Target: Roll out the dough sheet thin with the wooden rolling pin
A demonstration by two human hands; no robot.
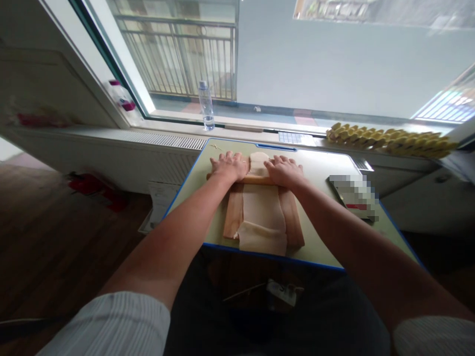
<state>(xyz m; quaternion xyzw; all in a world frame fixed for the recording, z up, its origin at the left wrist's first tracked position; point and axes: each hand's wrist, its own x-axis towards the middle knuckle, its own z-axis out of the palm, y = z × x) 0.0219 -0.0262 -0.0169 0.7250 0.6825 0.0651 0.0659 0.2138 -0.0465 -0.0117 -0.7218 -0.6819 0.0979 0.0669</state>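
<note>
From the wooden board (pixel 233 212) as centre, the left hand (pixel 230 165) at eleven and the right hand (pixel 285 170) at one press palms-down, fingers spread, over a rolling pin (pixel 260 180); the dough sheet (pixel 263 207) runs twelve to six; at eleven stands a clear bottle (pixel 206 105), contents unclear, and at two lie yellow egg trays (pixel 389 141)

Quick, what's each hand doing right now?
Left hand: open, palm down on the rolling pin.
Right hand: open, palm down on the same rolling pin.
</note>
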